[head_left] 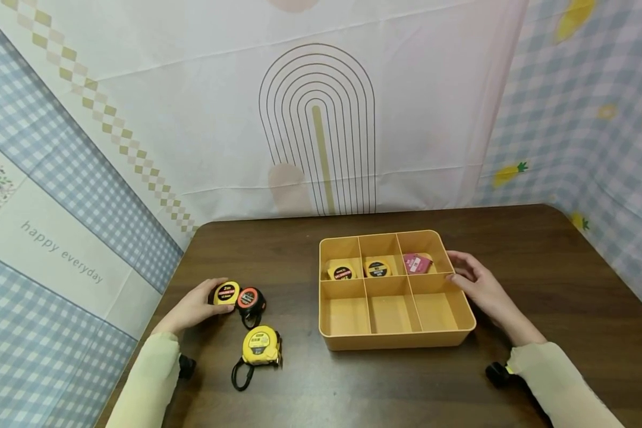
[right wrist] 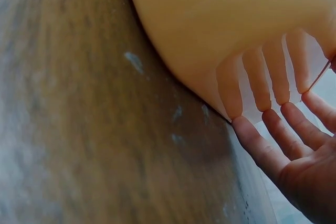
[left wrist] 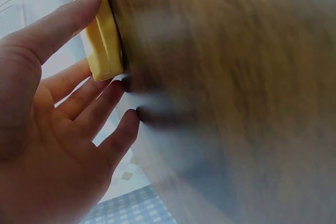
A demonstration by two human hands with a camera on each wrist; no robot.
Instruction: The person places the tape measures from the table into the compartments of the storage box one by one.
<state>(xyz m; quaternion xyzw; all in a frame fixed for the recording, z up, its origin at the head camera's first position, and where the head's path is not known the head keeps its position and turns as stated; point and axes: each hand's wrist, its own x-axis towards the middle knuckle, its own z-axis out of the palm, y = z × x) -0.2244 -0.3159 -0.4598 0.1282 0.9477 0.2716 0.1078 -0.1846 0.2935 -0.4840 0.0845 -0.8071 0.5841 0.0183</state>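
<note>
On the left of the table, my left hand point(head_left: 197, 303) holds a round yellow tape measure point(head_left: 226, 293) between thumb and fingers. The left wrist view shows the thumb on the near side of this yellow case point(left wrist: 100, 40), which stands close to the wood. Right beside it lies a black tape measure with an orange face point(head_left: 250, 302). A larger yellow tape measure point(head_left: 261, 345) with a black strap is nearer me. My right hand point(head_left: 478, 286) is at the right wall of a tan six-compartment box point(head_left: 396, 341), thumb at the rim and fingertips point(right wrist: 244, 124) against the outside.
The box's back row holds a yellow tape measure point(head_left: 342, 271), a yellow-and-black one point(head_left: 377, 268) and a dark pink one point(head_left: 417, 263), one per compartment. Nothing lies in its front row. Patterned cloth point(head_left: 219, 119) hangs behind the brown table point(head_left: 294, 392).
</note>
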